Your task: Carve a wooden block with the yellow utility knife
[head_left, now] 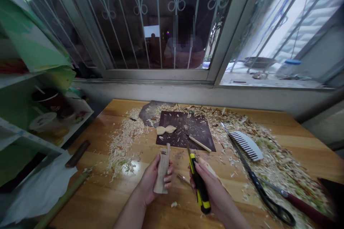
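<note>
Wood block (161, 176) lies over the near part of the table (92, 182), your left hand (149, 183) wrapped round it, its narrow prong pointing to the far side. Your right hand (211, 183) grips the cutter (200, 186), blade also pointing far, just right of the block and apart from it. You seem to be between cuts in the shaping step, judging by the shavings (122, 143) around the mat (177, 139). A next cut would call for a firm left hold, fingers clear of the edge, and the blade brought left to the wood.
</note>
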The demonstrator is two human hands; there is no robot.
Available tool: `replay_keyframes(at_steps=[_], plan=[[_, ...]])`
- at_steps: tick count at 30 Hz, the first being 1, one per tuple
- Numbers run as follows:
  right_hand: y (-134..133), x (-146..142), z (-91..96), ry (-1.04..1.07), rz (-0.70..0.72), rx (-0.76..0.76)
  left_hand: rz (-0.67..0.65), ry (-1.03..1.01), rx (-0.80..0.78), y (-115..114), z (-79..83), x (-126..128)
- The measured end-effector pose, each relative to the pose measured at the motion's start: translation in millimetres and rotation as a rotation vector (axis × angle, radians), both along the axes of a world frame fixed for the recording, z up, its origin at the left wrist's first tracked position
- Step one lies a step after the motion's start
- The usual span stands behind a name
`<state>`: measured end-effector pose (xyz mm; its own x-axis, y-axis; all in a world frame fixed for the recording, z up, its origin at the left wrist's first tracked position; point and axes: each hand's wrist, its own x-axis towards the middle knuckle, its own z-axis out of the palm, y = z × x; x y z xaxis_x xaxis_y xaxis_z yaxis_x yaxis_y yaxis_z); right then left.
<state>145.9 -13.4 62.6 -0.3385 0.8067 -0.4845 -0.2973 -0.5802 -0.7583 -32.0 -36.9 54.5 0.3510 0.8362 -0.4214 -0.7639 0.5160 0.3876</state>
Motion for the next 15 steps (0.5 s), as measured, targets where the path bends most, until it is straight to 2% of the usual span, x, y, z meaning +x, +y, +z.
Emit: replay_keyframes(at_steps=[4,8,11,15], plan=[[-0.4,-1.2,1.4,-0.002,0.014,-0.018,0.053,0.176,-0.085,-1.2,5.5,1.6],[-1.3,-2.5,-0.1,0.002,0.001,-0.043,0.043,0.215,-0.088,-2.2,6.1,1.9],[-1.5,-3.6,-1.2,0.020,0.009,-0.058,0.031,0.191,-0.059,-1.6,5.4,0.6],[-0.8,-4.1,0.3,0.020,0.011,-0.082,0.024,0.031,-0.003,0.1,7.4,-1.6]])
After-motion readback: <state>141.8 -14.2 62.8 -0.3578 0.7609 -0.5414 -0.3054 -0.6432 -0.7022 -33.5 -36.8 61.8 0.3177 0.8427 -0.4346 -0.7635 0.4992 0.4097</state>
